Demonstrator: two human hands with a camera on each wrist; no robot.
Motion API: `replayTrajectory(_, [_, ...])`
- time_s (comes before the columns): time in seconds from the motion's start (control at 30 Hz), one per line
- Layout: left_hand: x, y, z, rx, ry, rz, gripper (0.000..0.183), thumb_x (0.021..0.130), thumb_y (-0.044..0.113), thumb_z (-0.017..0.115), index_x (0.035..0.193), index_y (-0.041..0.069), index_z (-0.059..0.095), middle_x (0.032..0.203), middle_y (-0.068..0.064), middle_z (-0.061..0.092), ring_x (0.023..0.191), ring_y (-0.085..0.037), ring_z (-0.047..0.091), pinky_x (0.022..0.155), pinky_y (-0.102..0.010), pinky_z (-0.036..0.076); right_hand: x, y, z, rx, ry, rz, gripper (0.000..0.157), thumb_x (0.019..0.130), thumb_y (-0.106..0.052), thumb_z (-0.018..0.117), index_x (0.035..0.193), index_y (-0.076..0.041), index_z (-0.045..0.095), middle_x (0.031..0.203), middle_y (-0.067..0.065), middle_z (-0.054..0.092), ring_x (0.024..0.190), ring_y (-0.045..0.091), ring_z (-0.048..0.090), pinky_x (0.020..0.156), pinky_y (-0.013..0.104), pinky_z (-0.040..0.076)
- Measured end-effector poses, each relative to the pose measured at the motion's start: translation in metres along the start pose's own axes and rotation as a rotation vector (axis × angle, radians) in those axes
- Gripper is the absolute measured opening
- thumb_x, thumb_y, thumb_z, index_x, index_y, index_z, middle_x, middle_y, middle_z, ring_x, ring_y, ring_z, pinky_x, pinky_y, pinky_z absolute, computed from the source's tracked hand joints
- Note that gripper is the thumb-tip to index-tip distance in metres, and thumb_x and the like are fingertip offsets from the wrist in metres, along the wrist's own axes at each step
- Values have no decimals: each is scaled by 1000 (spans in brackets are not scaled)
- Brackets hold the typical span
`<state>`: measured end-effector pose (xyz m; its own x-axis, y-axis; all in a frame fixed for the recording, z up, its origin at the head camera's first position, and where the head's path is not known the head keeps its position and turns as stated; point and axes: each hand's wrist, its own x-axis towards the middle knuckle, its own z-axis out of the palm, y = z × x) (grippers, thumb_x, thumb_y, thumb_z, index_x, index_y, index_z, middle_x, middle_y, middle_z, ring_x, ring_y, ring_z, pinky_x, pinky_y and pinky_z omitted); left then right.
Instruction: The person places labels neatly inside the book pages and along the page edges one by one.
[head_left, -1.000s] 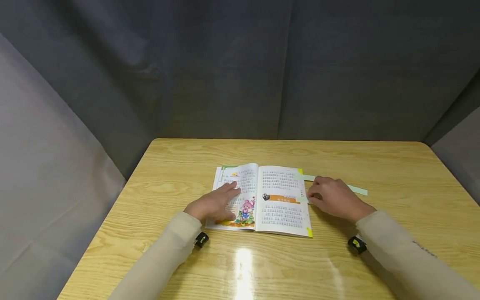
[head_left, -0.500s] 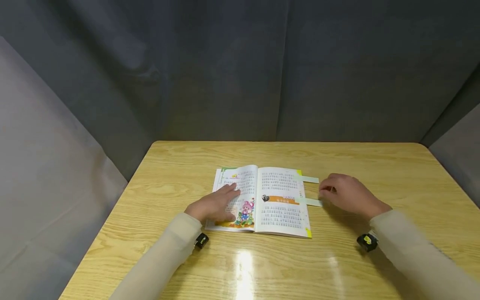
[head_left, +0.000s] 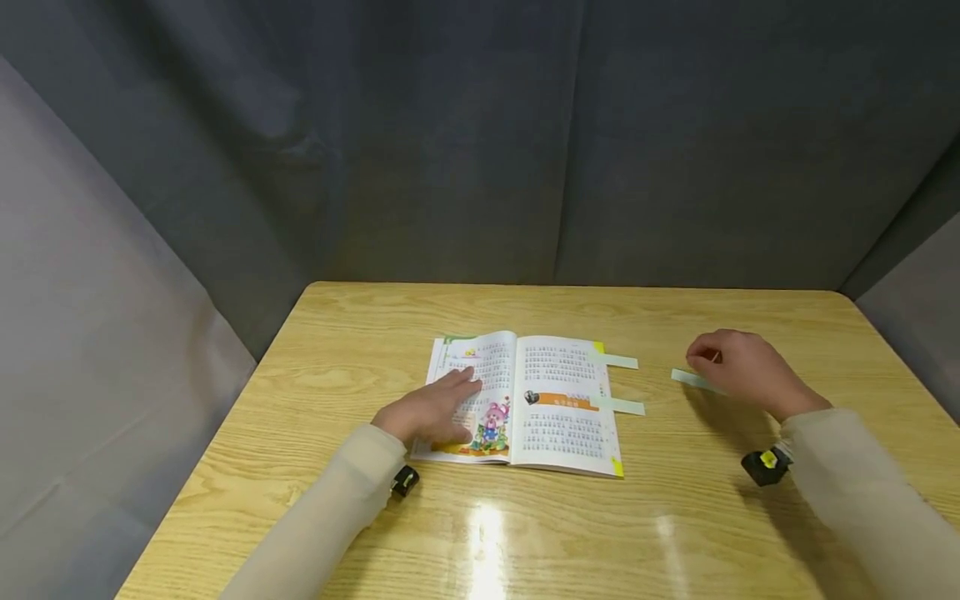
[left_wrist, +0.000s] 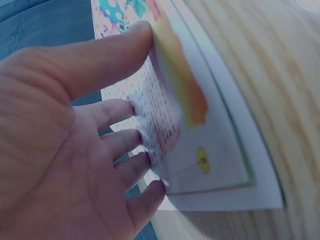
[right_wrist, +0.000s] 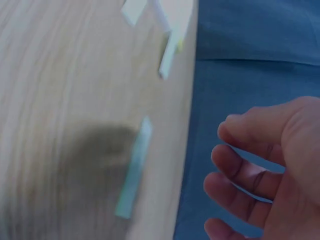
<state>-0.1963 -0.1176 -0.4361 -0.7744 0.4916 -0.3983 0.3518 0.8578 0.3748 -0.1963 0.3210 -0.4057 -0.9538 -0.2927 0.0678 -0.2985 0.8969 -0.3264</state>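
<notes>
An open printed book [head_left: 566, 437] lies on the wooden table. My left hand [head_left: 427, 408] rests on its left page with fingers spread; in the left wrist view, the fingertips and thumb [left_wrist: 115, 62] touch the paper. Two pale green paper strips stick out past the right page's outer edge, an upper strip [head_left: 621, 361] and a lower strip [head_left: 628, 407]. Further right lies a separate pale green strip [head_left: 693, 380], partly hidden behind my right hand [head_left: 750, 371]. In the right wrist view this strip [right_wrist: 134, 172] is whole, apart from my loosely bent, unoccupied fingers [right_wrist: 232, 162].
The wooden table [head_left: 360, 350] extends around the book, its far edge against a dark grey curtain [head_left: 450, 167]. Pale cloth [head_left: 97, 358] hangs at the left. Each wrist wears a small black camera, such as the right one [head_left: 763, 468].
My right hand has left the lower strip at the book's edge and moved right, to the separate strip. Both strips on the page are now uncovered. My left hand has stayed in place.
</notes>
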Motion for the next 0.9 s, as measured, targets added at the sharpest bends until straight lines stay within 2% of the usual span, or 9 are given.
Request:
replayTrajectory(0.3, [0, 0, 0, 2, -2, -2, 81, 94, 30, 68, 160, 23, 21, 170, 4, 2, 158, -19, 3, 129, -42, 14, 3, 21, 14, -93, -50, 45, 17, 93, -14, 62, 99, -3, 73, 93, 14, 73, 78, 24, 66, 71, 48, 55])
replayTrajectory(0.5, [0, -1, 2, -5, -6, -1, 80, 94, 29, 67, 160, 21, 22, 170, 2, 3, 158, -21, 3, 129, -43, 13, 3, 27, 17, -77, -113, 150, 20, 95, -18, 58, 98, -4, 72, 90, 12, 72, 68, 18, 59, 57, 37, 49])
replayTrajectory(0.73, [0, 0, 2, -2, 0, 1, 80, 94, 29, 67, 160, 20, 22, 170, 2, 4, 158, -21, 4, 129, -43, 14, 8, 33, 26, -30, -173, 270, 21, 96, -24, 58, 99, -6, 69, 92, 14, 70, 70, 22, 59, 53, 34, 45])
replayTrajectory(0.9, [0, 2, 1, -3, 6, -8, 80, 94, 30, 68, 159, 21, 23, 170, 2, 4, 158, -20, 4, 129, -42, 14, 8, 36, 27, -22, -170, 284, 21, 97, -25, 57, 96, -7, 68, 82, 8, 67, 66, 20, 54, 52, 33, 41])
